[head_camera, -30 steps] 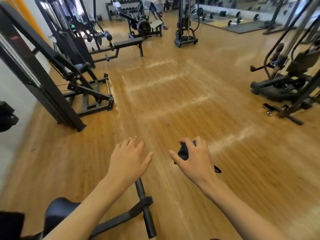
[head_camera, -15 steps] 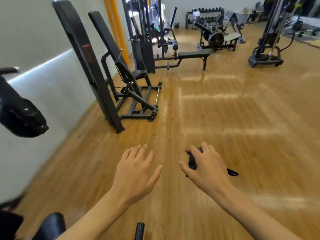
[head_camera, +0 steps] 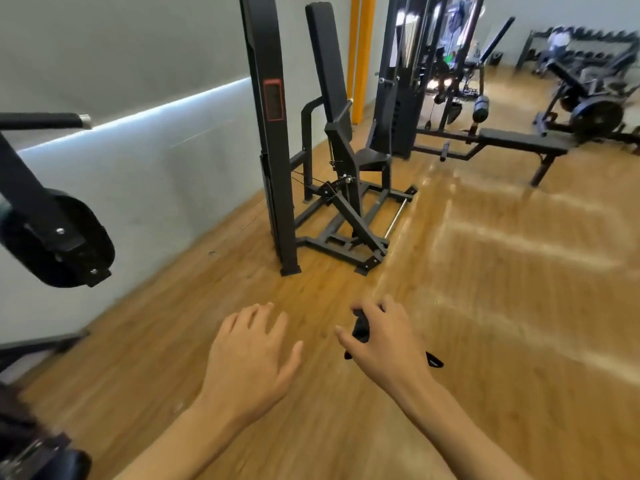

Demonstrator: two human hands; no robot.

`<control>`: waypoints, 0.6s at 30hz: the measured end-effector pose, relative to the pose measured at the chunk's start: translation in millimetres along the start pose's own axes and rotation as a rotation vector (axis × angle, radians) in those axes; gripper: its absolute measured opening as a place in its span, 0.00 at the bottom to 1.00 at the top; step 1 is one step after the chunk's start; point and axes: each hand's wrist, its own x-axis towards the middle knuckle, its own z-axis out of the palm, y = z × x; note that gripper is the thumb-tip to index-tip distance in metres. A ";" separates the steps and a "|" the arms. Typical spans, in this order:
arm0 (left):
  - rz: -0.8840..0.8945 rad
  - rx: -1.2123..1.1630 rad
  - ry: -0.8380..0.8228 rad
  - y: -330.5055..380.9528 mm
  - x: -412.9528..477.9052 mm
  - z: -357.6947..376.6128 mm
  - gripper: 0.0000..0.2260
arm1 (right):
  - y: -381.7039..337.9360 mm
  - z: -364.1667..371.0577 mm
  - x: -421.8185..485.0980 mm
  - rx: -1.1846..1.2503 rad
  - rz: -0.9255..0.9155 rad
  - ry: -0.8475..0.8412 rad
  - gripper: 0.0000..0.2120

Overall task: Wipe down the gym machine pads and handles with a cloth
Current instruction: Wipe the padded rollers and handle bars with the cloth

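A dark cloth [head_camera: 360, 329] is gripped in the curled fingers of the right hand [head_camera: 384, 344], held above the wooden floor [head_camera: 502, 306]. The left hand [head_camera: 249, 355] is held beside it with fingers relaxed and nothing grasped. A round black pad [head_camera: 65, 240] on a machine arm is seen at far left, and a black seated machine [head_camera: 332, 161] stands ahead by the wall

Glossy wooden floor [head_camera: 485, 306], grey wall [head_camera: 138, 46] with a light strip [head_camera: 156, 110], orange column [head_camera: 362, 46], distant dumbbell rack [head_camera: 606, 38]
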 end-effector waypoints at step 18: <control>-0.579 0.278 0.023 -129.6 307.2 51.1 0.27 | -53.4 67.0 463.6 0.111 -0.598 -0.277 0.19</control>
